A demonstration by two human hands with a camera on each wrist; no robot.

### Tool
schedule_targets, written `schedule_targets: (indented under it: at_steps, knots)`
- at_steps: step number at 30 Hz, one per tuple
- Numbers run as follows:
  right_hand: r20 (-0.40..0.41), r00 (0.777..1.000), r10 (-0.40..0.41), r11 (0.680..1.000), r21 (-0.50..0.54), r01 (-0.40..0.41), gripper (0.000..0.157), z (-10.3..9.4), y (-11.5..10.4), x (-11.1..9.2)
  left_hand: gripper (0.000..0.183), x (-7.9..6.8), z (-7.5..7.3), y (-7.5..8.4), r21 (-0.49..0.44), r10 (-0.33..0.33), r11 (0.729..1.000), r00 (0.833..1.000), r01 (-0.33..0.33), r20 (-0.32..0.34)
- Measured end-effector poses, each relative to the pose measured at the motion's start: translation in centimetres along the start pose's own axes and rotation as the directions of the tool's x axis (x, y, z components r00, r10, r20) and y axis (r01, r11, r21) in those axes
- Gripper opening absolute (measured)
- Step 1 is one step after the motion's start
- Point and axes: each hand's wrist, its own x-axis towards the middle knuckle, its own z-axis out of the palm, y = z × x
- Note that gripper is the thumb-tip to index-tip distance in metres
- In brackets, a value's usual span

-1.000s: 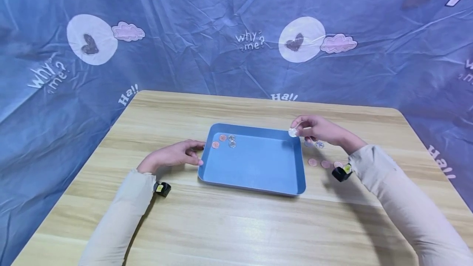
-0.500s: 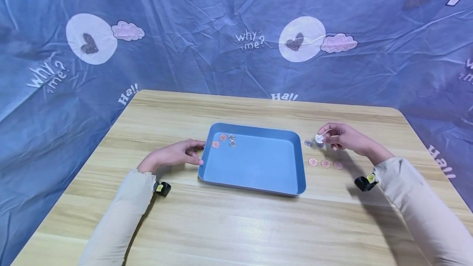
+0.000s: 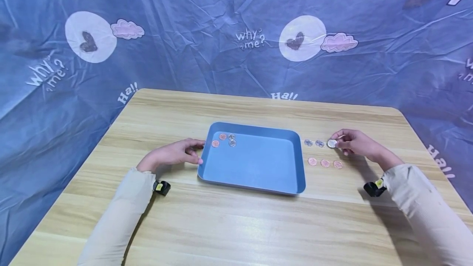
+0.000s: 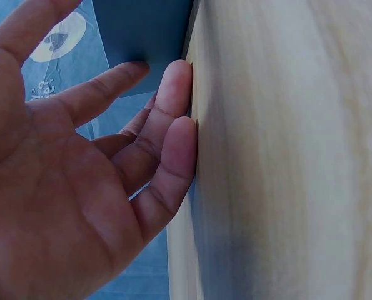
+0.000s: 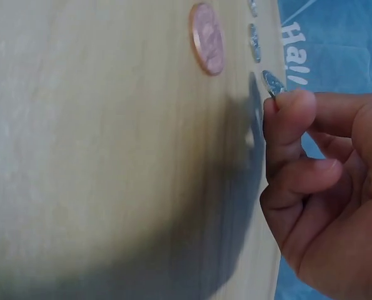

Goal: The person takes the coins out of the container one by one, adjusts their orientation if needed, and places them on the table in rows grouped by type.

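My right hand [image 3: 352,142] pinches a silver coin [image 3: 332,143] between thumb and fingertips, low over the table right of the tray. In the right wrist view that coin [image 5: 273,83] is tilted, its edge close to the wood. To its left lie two silver coins [image 3: 308,143] in line with it, and nearer the front is a row of three copper coins [image 3: 325,163]. My left hand [image 3: 173,153] rests at the left side of the blue tray [image 3: 251,187], its fingertips against the wall. The left wrist view shows these fingers [image 4: 178,147] loosely extended, down at the tabletop.
Inside the tray, two copper coins [image 3: 215,144] and two silver coins [image 3: 232,143] lie in its back left corner. The wooden table [image 3: 236,225] has its back edge against a blue printed cloth [image 3: 207,52].
My right hand has carried the silver coin from above the tray's back right corner rightward and down to the end of the silver row. The left hand and the tray have stayed in place.
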Motion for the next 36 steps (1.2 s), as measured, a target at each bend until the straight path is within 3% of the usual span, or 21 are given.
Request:
schedule_targets:
  at_steps: [18,36]
  knots:
    - [-0.044,0.999,0.009,0.989,-0.146,-0.015,0.035,0.01,0.45,0.35,0.075,0.06,0.0,0.07,0.018,0.003,1.0,1.0,-0.003,-0.003]
    - [-0.028,0.999,-0.016,0.992,-0.122,0.013,0.036,0.56,0.59,0.38,0.075,-0.01,0.13,0.17,0.001,-0.005,1.0,1.0,0.005,-0.001]
